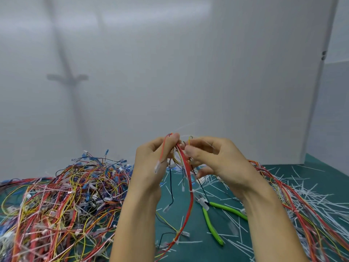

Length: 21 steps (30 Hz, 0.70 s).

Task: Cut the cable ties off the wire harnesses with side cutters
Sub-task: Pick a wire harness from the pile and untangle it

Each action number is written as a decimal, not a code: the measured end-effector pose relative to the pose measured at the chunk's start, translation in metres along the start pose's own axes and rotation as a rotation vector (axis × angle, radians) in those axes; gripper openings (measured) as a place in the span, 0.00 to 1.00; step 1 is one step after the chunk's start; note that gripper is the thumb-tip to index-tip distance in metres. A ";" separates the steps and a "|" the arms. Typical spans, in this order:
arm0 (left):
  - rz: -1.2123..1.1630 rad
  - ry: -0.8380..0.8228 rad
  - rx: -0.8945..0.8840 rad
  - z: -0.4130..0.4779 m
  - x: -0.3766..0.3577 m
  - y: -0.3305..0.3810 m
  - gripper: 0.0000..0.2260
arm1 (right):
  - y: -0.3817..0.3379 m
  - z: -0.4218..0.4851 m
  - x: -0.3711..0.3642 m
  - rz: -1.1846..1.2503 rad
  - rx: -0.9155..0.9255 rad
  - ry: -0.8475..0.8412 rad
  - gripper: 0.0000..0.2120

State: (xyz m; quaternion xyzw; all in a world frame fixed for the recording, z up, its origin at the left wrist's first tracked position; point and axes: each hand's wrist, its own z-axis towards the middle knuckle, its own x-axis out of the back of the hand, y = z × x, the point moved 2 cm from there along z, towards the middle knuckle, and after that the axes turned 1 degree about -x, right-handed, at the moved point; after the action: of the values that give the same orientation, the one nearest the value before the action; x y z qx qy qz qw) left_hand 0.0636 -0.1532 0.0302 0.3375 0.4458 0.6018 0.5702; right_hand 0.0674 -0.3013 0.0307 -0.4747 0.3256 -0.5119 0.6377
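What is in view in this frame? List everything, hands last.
held harness: one; red, yellow and black wires; raised between both hands, white ties still on it
side cutters: one; green handles; lying on the mat, right of centre, untouched
harness pile: one large tangle; multicoloured; left on the mat
harness bundle: one; mostly red and orange; right side
cut cable ties: many; white; strewn over the mat's right side
mat: one; dark green
wall panels: white; behind
left hand: grips the held harness
right hand: pinches its wires near the top
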 end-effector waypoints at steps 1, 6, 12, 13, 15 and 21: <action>-0.030 -0.012 0.020 0.000 0.001 -0.001 0.12 | 0.002 0.001 0.001 0.053 -0.032 0.028 0.07; -0.247 -0.051 0.137 0.002 0.006 -0.002 0.08 | 0.008 0.003 0.008 0.213 -0.129 0.114 0.06; -0.467 -0.087 0.222 0.006 0.018 -0.002 0.06 | 0.010 0.003 0.015 0.328 -0.177 0.220 0.05; -0.497 -0.094 0.222 0.007 0.020 -0.003 0.05 | 0.011 0.003 0.017 0.331 -0.179 0.235 0.05; -0.523 -0.098 0.213 0.008 0.023 -0.003 0.06 | 0.012 0.003 0.019 0.330 -0.182 0.245 0.06; -0.342 -0.048 0.095 0.008 0.011 -0.004 0.07 | 0.007 0.001 0.015 0.121 -0.150 0.233 0.08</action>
State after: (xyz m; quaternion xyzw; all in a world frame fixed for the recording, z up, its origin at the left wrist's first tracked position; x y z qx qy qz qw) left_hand 0.0713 -0.1410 0.0286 0.2975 0.5107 0.4662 0.6582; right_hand 0.0750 -0.3154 0.0259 -0.4379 0.4630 -0.4983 0.5878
